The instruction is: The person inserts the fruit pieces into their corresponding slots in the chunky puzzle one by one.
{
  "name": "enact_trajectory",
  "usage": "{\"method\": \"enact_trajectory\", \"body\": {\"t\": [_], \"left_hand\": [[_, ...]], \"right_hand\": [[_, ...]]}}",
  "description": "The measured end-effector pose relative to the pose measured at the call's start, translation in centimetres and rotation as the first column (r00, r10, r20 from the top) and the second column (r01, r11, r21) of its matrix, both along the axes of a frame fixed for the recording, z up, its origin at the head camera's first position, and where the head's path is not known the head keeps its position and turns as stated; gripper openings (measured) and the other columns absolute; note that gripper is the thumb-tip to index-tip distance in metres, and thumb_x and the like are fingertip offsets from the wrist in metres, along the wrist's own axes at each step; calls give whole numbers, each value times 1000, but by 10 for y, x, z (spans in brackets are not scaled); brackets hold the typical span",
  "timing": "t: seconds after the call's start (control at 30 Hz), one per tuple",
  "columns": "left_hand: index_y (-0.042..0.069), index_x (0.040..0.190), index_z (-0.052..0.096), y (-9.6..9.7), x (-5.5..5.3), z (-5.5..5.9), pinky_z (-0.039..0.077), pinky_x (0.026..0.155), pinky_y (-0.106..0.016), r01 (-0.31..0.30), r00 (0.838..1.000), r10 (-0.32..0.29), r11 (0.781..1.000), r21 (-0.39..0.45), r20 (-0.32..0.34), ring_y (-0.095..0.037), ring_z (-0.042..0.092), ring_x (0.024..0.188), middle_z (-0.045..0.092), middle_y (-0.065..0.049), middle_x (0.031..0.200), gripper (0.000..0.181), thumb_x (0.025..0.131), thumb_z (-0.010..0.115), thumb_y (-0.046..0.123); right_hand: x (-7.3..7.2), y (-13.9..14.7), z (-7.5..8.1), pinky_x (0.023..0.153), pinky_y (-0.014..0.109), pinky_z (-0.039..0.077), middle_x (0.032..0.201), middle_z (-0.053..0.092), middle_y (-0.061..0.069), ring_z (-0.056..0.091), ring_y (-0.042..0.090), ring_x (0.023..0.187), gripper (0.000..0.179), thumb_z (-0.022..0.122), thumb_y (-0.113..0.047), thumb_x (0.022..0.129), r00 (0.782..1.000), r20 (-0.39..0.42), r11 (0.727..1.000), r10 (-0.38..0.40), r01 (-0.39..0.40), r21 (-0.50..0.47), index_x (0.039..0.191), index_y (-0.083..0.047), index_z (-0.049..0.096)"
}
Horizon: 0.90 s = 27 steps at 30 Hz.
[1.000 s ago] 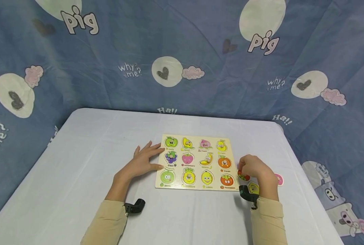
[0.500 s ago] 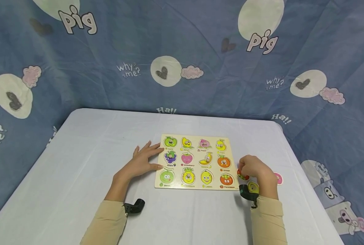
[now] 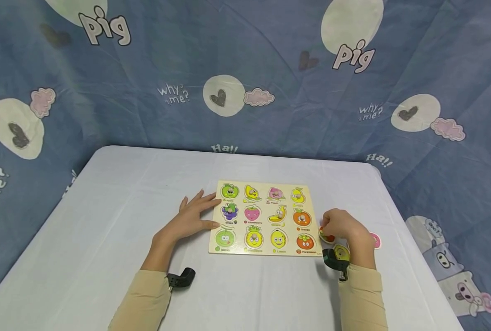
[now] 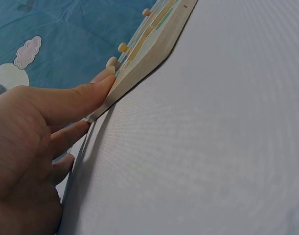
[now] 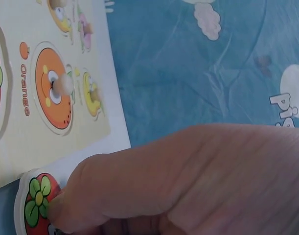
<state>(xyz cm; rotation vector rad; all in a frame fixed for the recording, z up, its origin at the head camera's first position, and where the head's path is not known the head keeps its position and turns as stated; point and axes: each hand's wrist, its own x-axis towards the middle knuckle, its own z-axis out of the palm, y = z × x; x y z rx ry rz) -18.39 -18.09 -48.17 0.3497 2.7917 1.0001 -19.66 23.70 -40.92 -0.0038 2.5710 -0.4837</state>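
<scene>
The right hand is pinching a red fruit piece with green leaves, its grip clamped on it with curled fingers that are hiding much of it. The piece is sitting at the right edge of a wooden puzzle board, near the printed persimmon; whether it is touching the wood, I cannot tell. The left hand is touching the board's left edge, its grip spread apart. The board is lying flat on a white-covered counter and is showing 12 fruits in 3 rows of 4. A knob is standing up from the orange piece, which is resting in its place. By the right wrist, a yellow piece with a face is lying partly hidden behind a black wrist camera. On that wrist's outer side, a pink piece is lying, also partly covered. A 2nd black camera is jutting from the left cuff. Tan sleeves are covering the forearms, and a blue printed backdrop is hanging behind the counter.
</scene>
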Motion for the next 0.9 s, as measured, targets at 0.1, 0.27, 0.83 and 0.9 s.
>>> {"method": "enact_trajectory", "body": {"t": [0.1, 0.27, 0.83, 0.9], "left_hand": [[20, 147, 51, 0, 0, 1, -8, 121, -66, 6, 1000, -6, 1000, 0, -2, -36, 9, 156, 33, -4, 163, 76, 79, 80, 40], [20, 146, 51, 0, 0, 1, -8, 121, -66, -2, 1000, 2, 1000, -1, -3, -37, 10, 156, 34, -6, 162, 76, 79, 80, 41], [21, 146, 52, 0, 0, 0, -8, 121, -67, -9, 1000, 9, 1000, -2, -7, -37, 10, 156, 34, -6, 162, 76, 78, 80, 43], [21, 146, 52, 0, 0, 0, -8, 121, -67, -11, 1000, 11, 1000, 2, -6, -37, 10, 156, 34, -6, 162, 76, 78, 80, 42]], "right_hand": [[0, 1, 0, 61, 30, 38, 75, 55, 6, 52, 20, 74, 6, 66, -11, 84, 1000, -9, 1000, 3, -3, -3, 80, -7, 63], [0, 4, -2, 59, 29, 37, 72, 54, 4, 49, 19, 70, 8, 65, -10, 82, 1000, -25, 1000, 6, -6, -24, 76, -8, 60], [1, 1, -7, 56, 26, 37, 65, 53, 0, 49, 15, 63, 10, 63, -7, 76, 998, -56, 992, 40, -46, -117, 70, -9, 55], [1, 0, -8, 56, 26, 37, 64, 53, 0, 49, 15, 62, 10, 63, -6, 75, 997, -57, 990, 44, -51, -134, 69, -9, 55]]}}
